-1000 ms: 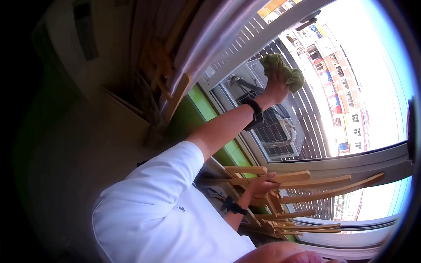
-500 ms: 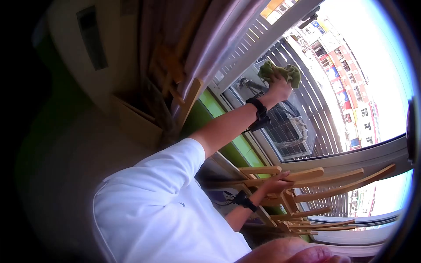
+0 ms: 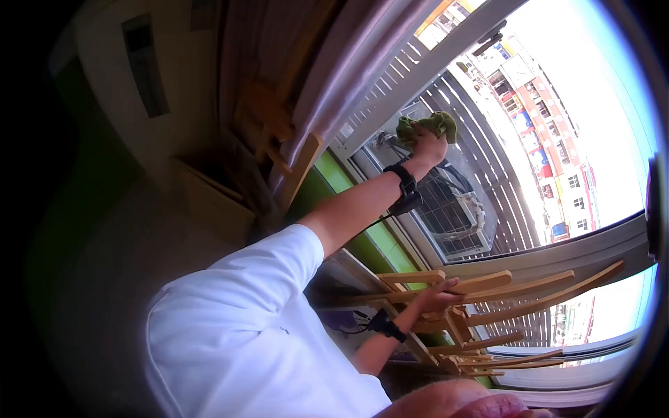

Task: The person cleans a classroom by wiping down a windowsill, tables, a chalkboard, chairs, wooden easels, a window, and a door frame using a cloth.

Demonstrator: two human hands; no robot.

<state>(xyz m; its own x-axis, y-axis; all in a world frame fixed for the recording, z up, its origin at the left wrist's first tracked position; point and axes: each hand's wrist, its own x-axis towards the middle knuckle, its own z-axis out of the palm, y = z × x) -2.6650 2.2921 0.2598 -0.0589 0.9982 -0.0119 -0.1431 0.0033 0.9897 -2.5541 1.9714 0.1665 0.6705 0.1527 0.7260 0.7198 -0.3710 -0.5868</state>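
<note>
Crumpled, matt cloth, a green rag (image 3: 440, 125), contrasts with the smooth, metallic-looking window frame (image 3: 428, 73) and its clear glass (image 3: 498, 164). Smooth wooden bars (image 3: 488, 282) show a soft sheen, while the curtain (image 3: 341, 83) gleams like satin beside glossy green tiles (image 3: 380, 237). The white shirt (image 3: 230, 341) is matt fabric.

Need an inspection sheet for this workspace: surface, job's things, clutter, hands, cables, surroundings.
Surface: window pane, see-through.
Job's things: green cloth, bunched, at the pane; contact unclear.
Clutter: wooden bars of furniture beside the window.
Hands: left hand grips the cloth; right hand at the wooden bars, grip unclear.
Cables: thin dark cable by the left wristband; far end not visible.
Surroundings: curtain, green tiles; buildings outside.
</note>
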